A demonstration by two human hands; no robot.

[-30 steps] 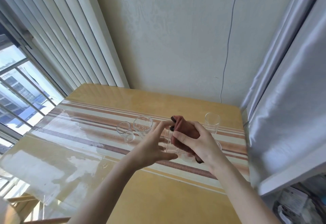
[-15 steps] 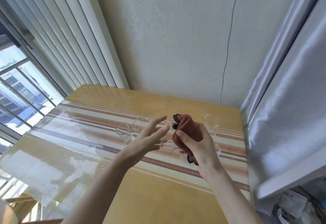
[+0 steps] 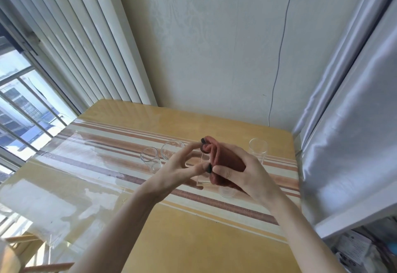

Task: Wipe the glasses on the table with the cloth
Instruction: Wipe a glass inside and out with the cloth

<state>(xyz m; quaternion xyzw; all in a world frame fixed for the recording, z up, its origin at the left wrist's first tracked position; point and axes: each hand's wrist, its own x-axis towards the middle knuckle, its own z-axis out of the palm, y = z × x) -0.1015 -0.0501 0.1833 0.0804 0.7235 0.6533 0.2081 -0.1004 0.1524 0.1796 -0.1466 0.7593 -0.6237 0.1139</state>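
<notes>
The left hand's fingers point(image 3: 194, 147) are curled round a clear glass point(image 3: 203, 170), the forefinger reaching over its far side and the thumb pressing its near side, so that the glass is pinched between them and held up off the table point(image 3: 193, 240). The left hand point(image 3: 176, 170) comes in from the lower left, its wrist bent upward. Just to the right, the right hand point(image 3: 242, 174) grips a reddish-brown cloth point(image 3: 225, 161), its fingers wrapped over the bunched fabric and its thumb laid along the near edge. The cloth touches the right side of the held glass, and a folded lobe of it pokes up past the fingertips (whether any of it goes inside the glass cannot be told).

Three glasses stand upright on the table behind the hands. The small glass point(image 3: 150, 159) is farthest left, the wide glass point(image 3: 171, 150) stands just beside it to the right, and the tall glass point(image 3: 257, 149) stands apart, near the right edge. Another base point(image 3: 226, 192), clear and round, shows under the right hand; what it belongs to is hidden.

The table is yellow with a striped runner point(image 3: 107, 144) across it under a clear cover. Blinds point(image 3: 75, 47) hang at the left by a window point(image 3: 19, 105), a cord point(image 3: 279, 58) runs down the wall, and a grey curtain point(image 3: 348, 122) hangs at the right.
</notes>
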